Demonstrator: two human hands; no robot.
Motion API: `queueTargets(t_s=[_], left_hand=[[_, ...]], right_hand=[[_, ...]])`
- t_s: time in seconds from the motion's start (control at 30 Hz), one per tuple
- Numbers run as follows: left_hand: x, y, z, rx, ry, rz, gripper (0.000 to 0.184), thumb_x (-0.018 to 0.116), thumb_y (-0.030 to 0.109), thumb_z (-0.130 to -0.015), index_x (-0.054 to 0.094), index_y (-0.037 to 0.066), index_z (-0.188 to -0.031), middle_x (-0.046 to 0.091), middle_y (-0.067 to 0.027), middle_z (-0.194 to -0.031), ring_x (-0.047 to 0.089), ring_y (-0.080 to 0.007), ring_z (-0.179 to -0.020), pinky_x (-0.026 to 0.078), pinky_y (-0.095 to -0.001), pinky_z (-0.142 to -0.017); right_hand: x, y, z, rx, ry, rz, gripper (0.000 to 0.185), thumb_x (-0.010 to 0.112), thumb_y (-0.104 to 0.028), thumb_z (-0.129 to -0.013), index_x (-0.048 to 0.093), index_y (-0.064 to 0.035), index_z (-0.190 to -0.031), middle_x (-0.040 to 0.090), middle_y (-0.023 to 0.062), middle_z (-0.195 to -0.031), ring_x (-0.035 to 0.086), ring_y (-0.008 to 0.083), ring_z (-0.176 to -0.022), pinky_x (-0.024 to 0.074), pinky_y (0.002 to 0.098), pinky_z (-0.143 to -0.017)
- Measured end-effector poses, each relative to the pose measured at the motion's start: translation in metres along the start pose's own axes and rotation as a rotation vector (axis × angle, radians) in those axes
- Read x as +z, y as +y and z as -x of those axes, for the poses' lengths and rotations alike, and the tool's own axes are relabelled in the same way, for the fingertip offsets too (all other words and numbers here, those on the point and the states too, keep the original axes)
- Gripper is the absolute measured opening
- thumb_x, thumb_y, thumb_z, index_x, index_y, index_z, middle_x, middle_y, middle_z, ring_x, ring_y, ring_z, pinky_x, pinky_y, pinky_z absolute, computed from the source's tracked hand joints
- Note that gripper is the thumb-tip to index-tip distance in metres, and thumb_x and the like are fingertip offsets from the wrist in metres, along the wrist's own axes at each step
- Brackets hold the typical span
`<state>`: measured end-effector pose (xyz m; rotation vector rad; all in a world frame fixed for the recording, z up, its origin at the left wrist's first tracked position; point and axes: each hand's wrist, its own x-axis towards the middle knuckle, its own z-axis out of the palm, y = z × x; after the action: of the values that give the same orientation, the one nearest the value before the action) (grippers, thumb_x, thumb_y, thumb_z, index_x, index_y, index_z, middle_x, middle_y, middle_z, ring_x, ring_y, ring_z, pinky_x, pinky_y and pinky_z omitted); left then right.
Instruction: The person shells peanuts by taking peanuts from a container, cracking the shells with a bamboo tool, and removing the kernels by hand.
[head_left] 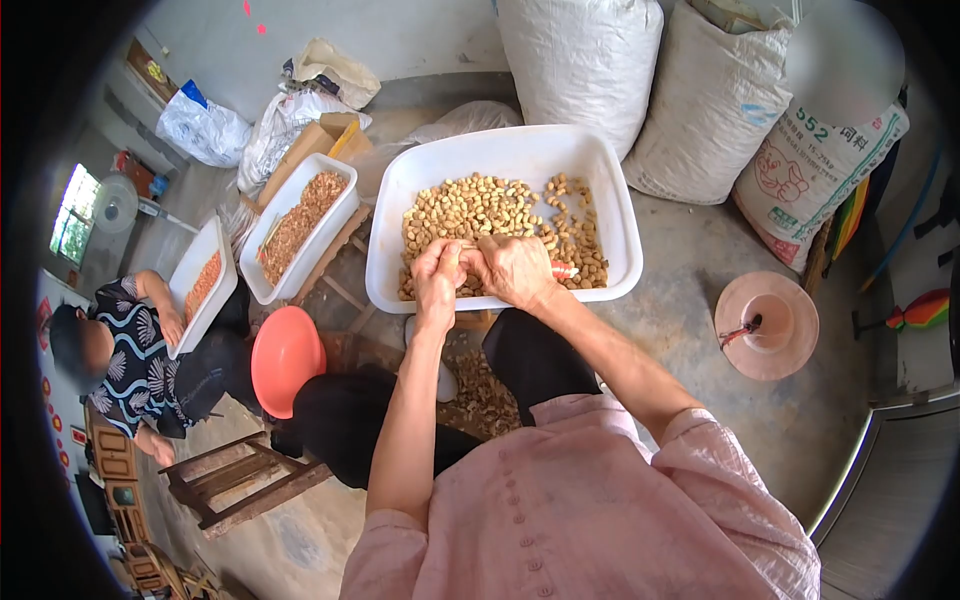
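Note:
A white plastic tub (385,195) stands before me, with pale tan nuts or kernels (470,205) on its left and browner pieces (585,240) on its right. Above its near side, my left hand (437,280) is closed, fingertips pinched against the right hand. What it grips is hidden. My right hand (517,270) wraps round a tool whose red-and-white handle end (565,270) sticks out on the right. The rest of the tool is covered by the fingers. Both hands meet over the near-left part of the pile.
At left, a person (150,350) sits by a white tray (190,270) of reddish pieces. Another white tray (270,215) and a pink basin (287,360) are nearer. Full sacks (580,70) stand behind; a pale bucket (765,325) is right. Shells (480,390) litter the floor.

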<state>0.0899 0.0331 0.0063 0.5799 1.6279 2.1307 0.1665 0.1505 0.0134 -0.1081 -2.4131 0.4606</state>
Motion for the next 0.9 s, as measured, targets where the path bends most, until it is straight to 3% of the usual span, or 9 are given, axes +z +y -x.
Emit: queueTargets(t_s=[0.07, 0.37, 0.47, 0.77, 0.9], left_hand=[[0.0, 0.0, 0.0, 0.001, -0.005, 0.005, 0.019, 0.05, 0.013, -0.095, 0.061, -0.003, -0.092, 0.05, 0.0026, -0.065, 0.033, -0.0016, -0.05, 0.025, -0.0184, -0.043], [-0.007, 0.019, 0.005, -0.043, -0.077, 0.258, 0.018, 0.048, 0.007, -0.095, 0.06, -0.004, -0.103, 0.053, -0.0017, -0.079, 0.045, -0.009, -0.065, 0.04, -0.0251, -0.059], [-0.013, 0.014, 0.005, -0.021, -0.08, 0.276, 0.012, 0.05, 0.003, -0.093, 0.059, -0.001, -0.1, 0.054, -0.0027, -0.08, 0.047, -0.0095, -0.066, 0.042, -0.0263, -0.06], [-0.018, 0.014, 0.002, -0.017, -0.09, 0.31, 0.008, 0.053, 0.002, -0.091, 0.058, 0.001, -0.097, 0.055, -0.0026, -0.079, 0.048, -0.0096, -0.066, 0.043, -0.0252, -0.061], [-0.019, 0.015, -0.001, -0.004, -0.064, 0.214, 0.006, 0.055, 0.001, -0.089, 0.058, 0.001, -0.094, 0.055, -0.0011, -0.077, 0.049, -0.0093, -0.064, 0.042, -0.0228, -0.059]], right_hand=[[0.0, -0.001, 0.0, 0.011, -0.017, 0.01, 0.037, 0.052, -0.035, -0.09, 0.058, -0.0033, -0.072, 0.062, 0.0158, -0.064, 0.062, 0.0308, -0.053, 0.049, 0.0394, -0.049], [0.003, -0.002, 0.0, -0.044, 0.099, 0.05, 0.031, 0.056, -0.032, -0.09, 0.054, -0.0049, -0.075, 0.057, 0.0131, -0.064, 0.061, 0.0293, -0.054, 0.0481, 0.0385, -0.047], [0.003, -0.004, 0.001, -0.077, 0.111, 0.087, 0.03, 0.055, -0.032, -0.091, 0.052, -0.0054, -0.077, 0.055, 0.0112, -0.064, 0.061, 0.0272, -0.055, 0.0473, 0.0375, -0.046], [0.002, -0.004, 0.002, -0.113, 0.043, 0.057, 0.035, 0.057, -0.024, -0.087, 0.055, 0.0043, -0.107, 0.055, 0.0163, -0.078, 0.06, 0.0312, -0.069, 0.0483, 0.0405, -0.062], [0.004, -0.004, 0.001, -0.118, 0.026, 0.059, 0.038, 0.057, -0.023, -0.086, 0.054, 0.0063, -0.111, 0.055, 0.0179, -0.081, 0.058, 0.0321, -0.075, 0.0472, 0.041, -0.067]])
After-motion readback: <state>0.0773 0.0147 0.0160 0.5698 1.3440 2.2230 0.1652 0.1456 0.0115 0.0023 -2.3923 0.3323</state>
